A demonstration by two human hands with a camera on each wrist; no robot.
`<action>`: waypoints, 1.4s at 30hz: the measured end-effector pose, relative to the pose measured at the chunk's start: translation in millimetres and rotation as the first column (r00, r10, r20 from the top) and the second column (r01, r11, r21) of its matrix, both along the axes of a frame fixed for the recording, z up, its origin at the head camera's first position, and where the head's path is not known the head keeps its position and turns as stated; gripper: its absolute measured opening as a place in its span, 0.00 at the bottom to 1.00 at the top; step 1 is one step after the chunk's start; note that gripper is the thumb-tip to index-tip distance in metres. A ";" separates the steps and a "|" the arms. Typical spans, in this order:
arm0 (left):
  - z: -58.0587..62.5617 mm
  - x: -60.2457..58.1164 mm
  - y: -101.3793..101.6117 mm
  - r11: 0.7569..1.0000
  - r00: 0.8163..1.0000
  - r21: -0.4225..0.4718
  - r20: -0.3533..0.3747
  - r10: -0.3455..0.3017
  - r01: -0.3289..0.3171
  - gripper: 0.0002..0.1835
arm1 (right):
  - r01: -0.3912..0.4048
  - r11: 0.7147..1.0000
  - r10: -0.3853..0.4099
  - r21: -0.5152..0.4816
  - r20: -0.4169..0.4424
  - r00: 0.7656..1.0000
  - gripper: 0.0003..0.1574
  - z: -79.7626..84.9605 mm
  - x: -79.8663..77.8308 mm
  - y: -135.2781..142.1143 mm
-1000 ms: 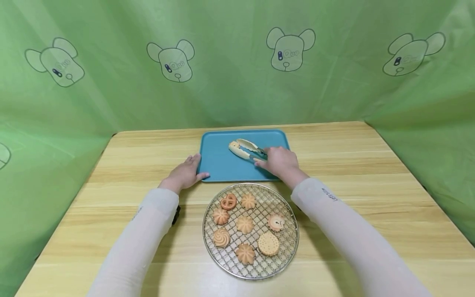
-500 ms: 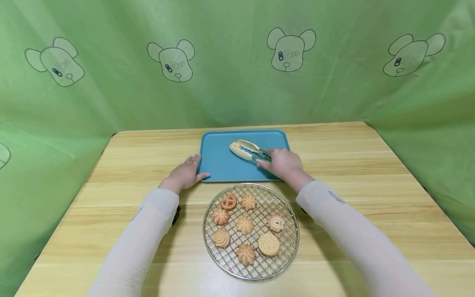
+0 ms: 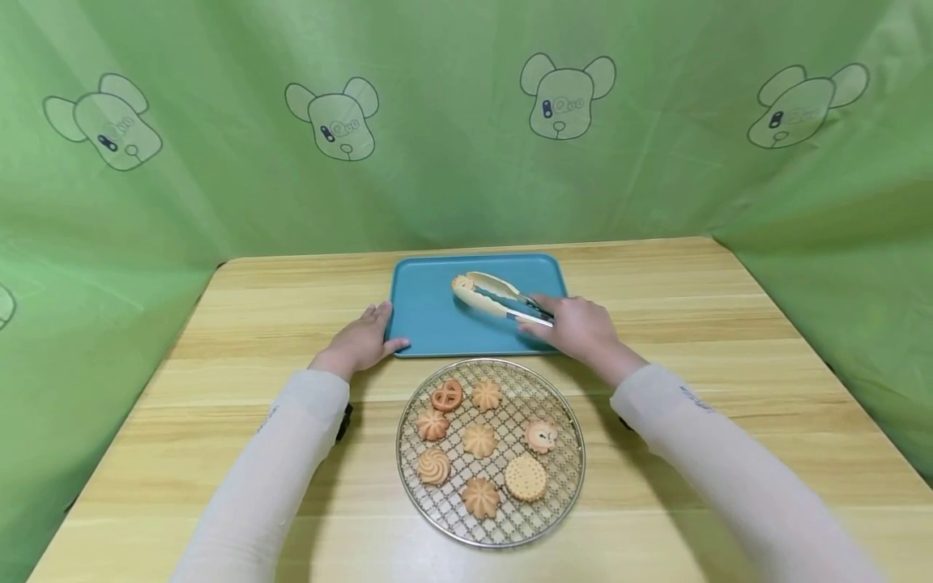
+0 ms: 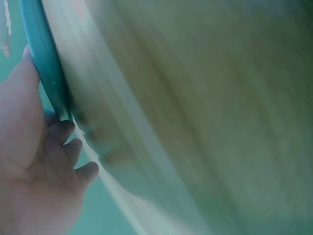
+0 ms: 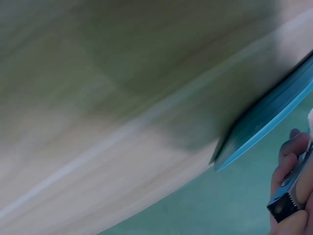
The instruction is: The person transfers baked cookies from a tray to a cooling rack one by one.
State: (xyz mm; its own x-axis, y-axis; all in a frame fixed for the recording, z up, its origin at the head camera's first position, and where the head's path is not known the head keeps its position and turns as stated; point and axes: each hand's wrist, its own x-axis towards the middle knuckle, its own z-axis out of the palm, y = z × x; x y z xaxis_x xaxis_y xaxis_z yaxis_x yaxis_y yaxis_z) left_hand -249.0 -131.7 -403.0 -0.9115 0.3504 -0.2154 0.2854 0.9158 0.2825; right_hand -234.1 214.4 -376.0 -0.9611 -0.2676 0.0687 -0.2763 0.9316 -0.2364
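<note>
My right hand [image 3: 581, 328] grips a pair of tongs [image 3: 484, 302] with pale scalloped tips and metal handles, held over the blue tray [image 3: 433, 324]. At the tips of the tongs, near the middle of the tray, is a small light-brown cookie [image 3: 463, 282]. The right wrist view catches the handle end [image 5: 283, 203] of the tongs within the curled fingers. My left hand [image 3: 362, 340] rests at the tray's front left corner, thumb over the rim and fingers along the left edge. Up close, the left wrist view shows the fingers [image 4: 66, 147] beside the tray rim [image 4: 49, 63].
In front of the tray stands a round wire rack [image 3: 510, 530] with several cookies, among them a pretzel shape [image 3: 447, 395], a swirl [image 3: 433, 466] and a dotted round one [image 3: 526, 478]. Green curtains [image 3: 452, 186] enclose the wooden table [image 3: 714, 340] at the back and sides.
My right hand has moved to the right and slightly toward me with the tongs. The tong tips and cookie have shifted little. My left hand stays at the tray corner.
</note>
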 end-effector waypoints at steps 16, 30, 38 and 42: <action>-1.6 -0.4 -0.6 1.000 1.000 0.010 0.005 0.007 -0.007 0.47 | -0.172 0.984 0.165 -0.055 -0.112 0.980 0.43 3.1 19.6 44.5; 0.5 0.7 0.1 1.000 1.000 0.013 0.004 0.006 -0.006 0.47 | -0.382 0.922 0.360 -0.057 -0.228 0.904 0.38 1.1 25.9 74.7; 0.4 -0.2 -0.3 1.000 1.000 0.014 0.010 0.008 -0.008 0.47 | -0.429 0.903 0.417 -0.009 -0.214 0.883 0.37 8.7 29.8 88.0; -1.6 -1.3 -0.7 1.000 1.000 0.019 0.011 0.011 -0.011 0.47 | -0.462 0.887 0.452 0.015 -0.235 0.860 0.37 10.6 32.1 92.1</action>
